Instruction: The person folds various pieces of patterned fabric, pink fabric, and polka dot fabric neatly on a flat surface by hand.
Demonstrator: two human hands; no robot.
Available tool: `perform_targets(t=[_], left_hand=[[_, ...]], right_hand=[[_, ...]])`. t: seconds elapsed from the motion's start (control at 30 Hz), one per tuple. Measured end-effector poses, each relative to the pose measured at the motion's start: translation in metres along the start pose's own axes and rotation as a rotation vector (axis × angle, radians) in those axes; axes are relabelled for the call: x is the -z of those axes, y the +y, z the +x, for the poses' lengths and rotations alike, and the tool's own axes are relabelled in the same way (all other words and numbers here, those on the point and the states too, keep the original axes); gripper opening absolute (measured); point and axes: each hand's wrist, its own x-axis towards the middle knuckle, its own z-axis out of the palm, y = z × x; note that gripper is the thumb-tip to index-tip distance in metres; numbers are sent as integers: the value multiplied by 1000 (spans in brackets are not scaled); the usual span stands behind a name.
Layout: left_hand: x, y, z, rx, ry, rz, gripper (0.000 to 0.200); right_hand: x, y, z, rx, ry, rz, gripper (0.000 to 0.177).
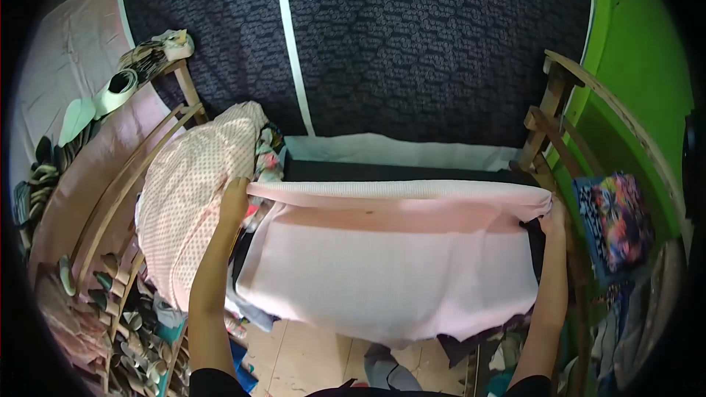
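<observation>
Pinching the far corners of a pale pink cloth (390, 279), the left hand (235, 197) and the right hand (554, 219) have their fingers closed on its folded edge. The cloth spreads between them over a black surface (397, 171), its near edge above the tiled floor (309, 354). A dotted bundle (191, 184) lies just left, a floral cloth (623, 224) at right, dark patterned fabric (441, 51) on the far side.
</observation>
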Motion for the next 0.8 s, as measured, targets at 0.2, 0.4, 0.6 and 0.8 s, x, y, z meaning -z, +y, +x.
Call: perform_targets(t=[0.2,0.4,0.6,0.8], left_hand=[[85,20,-117,-134,-119,50,19],[116,16,-206,-231,-153,90,18],[97,32,-244,-224,-249,20,17],[78,88,-218,-252,-119,-64,11]], right_hand=[[80,11,-128,152,128,-29,33],[126,38,-220,398,205,-394,28],[118,66,-277,509,38,-1275,33],[83,74,-293,512,8,-1653,28]])
